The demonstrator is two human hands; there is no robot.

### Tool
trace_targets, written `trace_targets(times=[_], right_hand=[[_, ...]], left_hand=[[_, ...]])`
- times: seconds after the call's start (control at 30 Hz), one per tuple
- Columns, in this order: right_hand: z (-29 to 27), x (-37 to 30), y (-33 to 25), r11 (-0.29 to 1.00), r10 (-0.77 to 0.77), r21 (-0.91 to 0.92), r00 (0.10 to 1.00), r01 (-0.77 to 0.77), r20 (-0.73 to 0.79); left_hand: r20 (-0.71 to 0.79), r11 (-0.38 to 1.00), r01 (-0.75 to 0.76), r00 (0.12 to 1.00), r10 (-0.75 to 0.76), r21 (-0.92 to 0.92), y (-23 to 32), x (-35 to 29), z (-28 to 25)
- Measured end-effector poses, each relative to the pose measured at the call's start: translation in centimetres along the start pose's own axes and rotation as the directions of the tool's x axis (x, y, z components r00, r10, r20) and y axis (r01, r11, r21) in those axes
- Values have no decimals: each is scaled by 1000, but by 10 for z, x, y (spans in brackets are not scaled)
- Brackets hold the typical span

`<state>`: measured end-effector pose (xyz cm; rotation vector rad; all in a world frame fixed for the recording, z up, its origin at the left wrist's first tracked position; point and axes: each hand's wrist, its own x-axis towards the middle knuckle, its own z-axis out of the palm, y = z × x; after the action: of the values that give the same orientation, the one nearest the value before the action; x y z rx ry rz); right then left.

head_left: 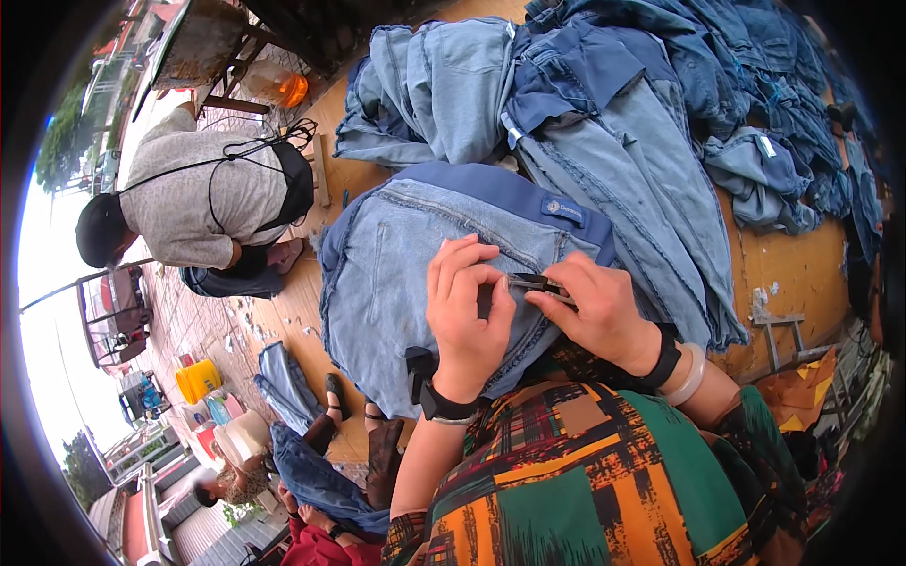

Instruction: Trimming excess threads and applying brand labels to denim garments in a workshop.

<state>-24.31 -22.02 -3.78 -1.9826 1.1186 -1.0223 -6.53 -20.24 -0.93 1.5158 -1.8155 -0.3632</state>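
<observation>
A pair of jeans, turned inside out in light blue with a darker waistband and a small label, lies in front of me on a pile of denim. My right hand grips small dark thread snips, their tips pointing left. My left hand is just left of those tips, over the jeans, thumb and fingers curled into a pinch. Whatever sits between these left fingertips is too small or hidden to make out. Both hands are close together near the long seam below the waistband.
More inside-out jeans lie beyond, with darker denim heaped at the far right. They rest on a brown board surface. On the left a person in a grey top bends over; another person's red sleeve shows below. A yellow bucket stands farther off.
</observation>
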Motion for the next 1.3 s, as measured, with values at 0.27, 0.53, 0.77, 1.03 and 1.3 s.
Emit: trace_targets(times=[0.27, 0.53, 0.77, 1.03, 1.3], right_hand=[[1, 2, -1, 999, -22, -26, 1000, 22, 5], [1, 3, 0, 999, -49, -25, 999, 48, -19], [4, 0, 5, 993, 29, 113, 996, -20, -79], [-2, -1, 2, 999, -1, 51, 999, 3, -44], [-4, -1, -1, 999, -31, -38, 999, 32, 13]], left_hand=[[-12, 998, 45, 999, -45, -54, 4, 0, 0], [-2, 998, 48, 999, -48, -49, 6, -2, 2], [-12, 985, 96, 995, -99, -140, 6, -6, -1], [-53, 990, 140, 989, -140, -1, 20, -4, -9], [23, 986, -28, 999, 25, 166, 14, 0, -5]])
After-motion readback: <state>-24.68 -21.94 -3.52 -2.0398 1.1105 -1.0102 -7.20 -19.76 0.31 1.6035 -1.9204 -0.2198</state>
